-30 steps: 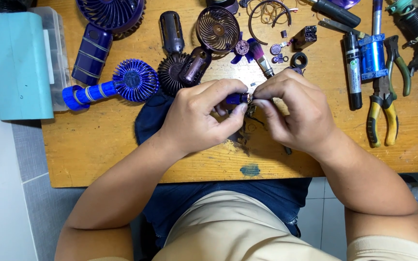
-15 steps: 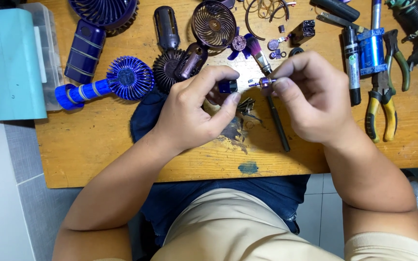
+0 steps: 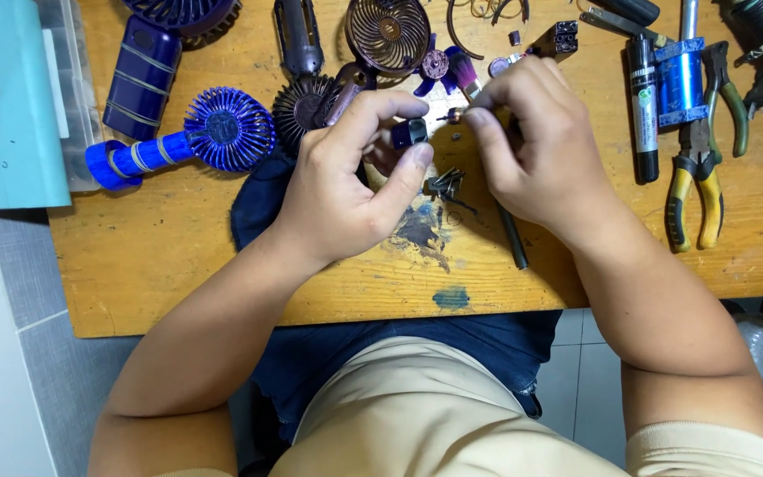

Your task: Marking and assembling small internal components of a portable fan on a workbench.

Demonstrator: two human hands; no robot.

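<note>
My left hand (image 3: 346, 190) pinches a small dark blue block-shaped part (image 3: 410, 132) between thumb and forefinger, just above the wooden table (image 3: 178, 256). My right hand (image 3: 536, 146) faces it, fingers closed on the shaft of a thin dark tool (image 3: 514, 240) whose tip sits near a small metal piece (image 3: 454, 114) between the two hands. A little cluster of dark metal bits (image 3: 445, 183) lies on the table under the hands.
A blue handheld fan (image 3: 192, 141) lies at left, next to a dark fan grille (image 3: 311, 102) and a brown grille (image 3: 388, 33). Pliers (image 3: 698, 181), a black marker (image 3: 643, 106) and a blue cylinder (image 3: 682, 75) lie at right. A teal box (image 3: 2, 97) stands far left.
The two hands have drawn slightly apart and shifted up the table. My left hand now shows the small blue part more openly; my right hand still grips the thin tool.
</note>
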